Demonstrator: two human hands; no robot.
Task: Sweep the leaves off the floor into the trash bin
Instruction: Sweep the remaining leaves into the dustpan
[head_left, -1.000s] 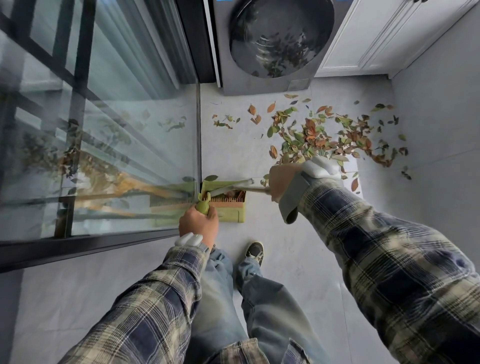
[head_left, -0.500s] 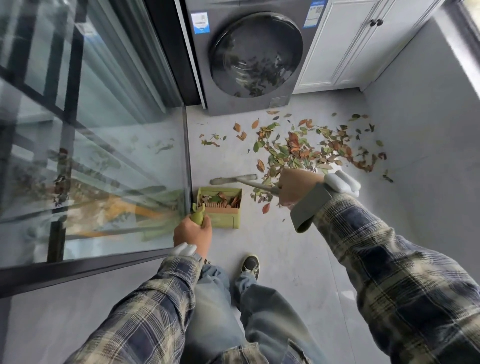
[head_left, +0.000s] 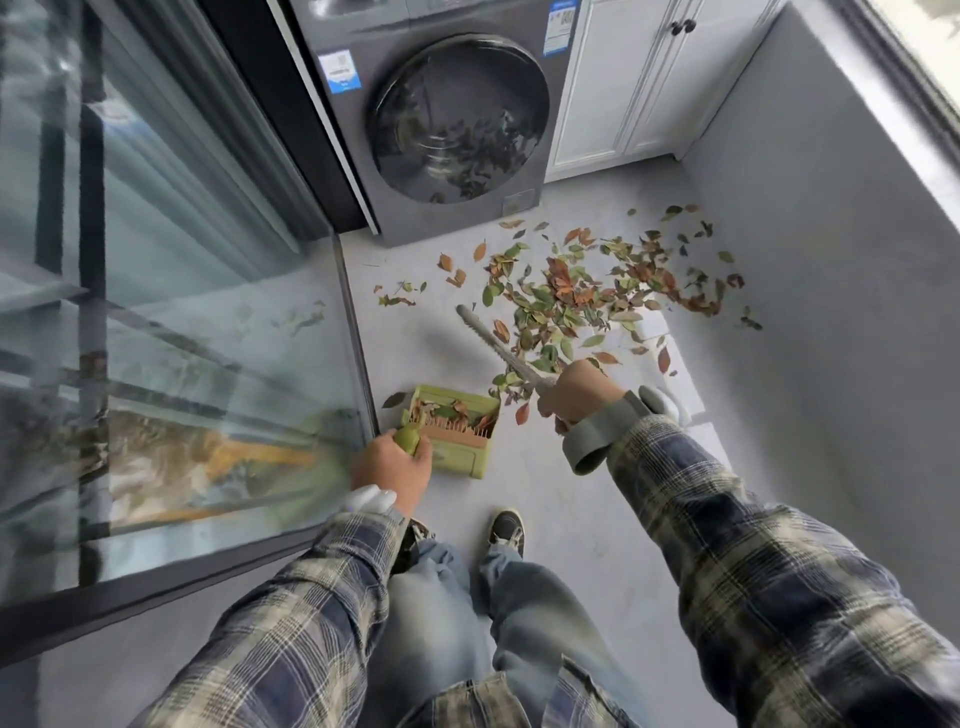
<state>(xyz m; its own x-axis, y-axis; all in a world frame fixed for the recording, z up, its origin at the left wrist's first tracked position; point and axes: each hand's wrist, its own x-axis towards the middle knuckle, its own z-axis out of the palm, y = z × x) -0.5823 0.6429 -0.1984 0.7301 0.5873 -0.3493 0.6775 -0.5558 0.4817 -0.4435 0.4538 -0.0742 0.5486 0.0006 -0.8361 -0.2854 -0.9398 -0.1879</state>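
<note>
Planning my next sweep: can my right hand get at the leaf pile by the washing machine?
Probably yes. The right hand, gripping the broom handle, is at the near edge of the leaf pile; the dustpan sits to its left, and nothing blocks the way.

One wide-angle camera sits on my head, tipped forward and down. My left hand (head_left: 390, 467) and right hand (head_left: 576, 392) lie close beneath it; the floor (head_left: 571, 509) stretches ahead to the washing machine (head_left: 452, 130).
</note>
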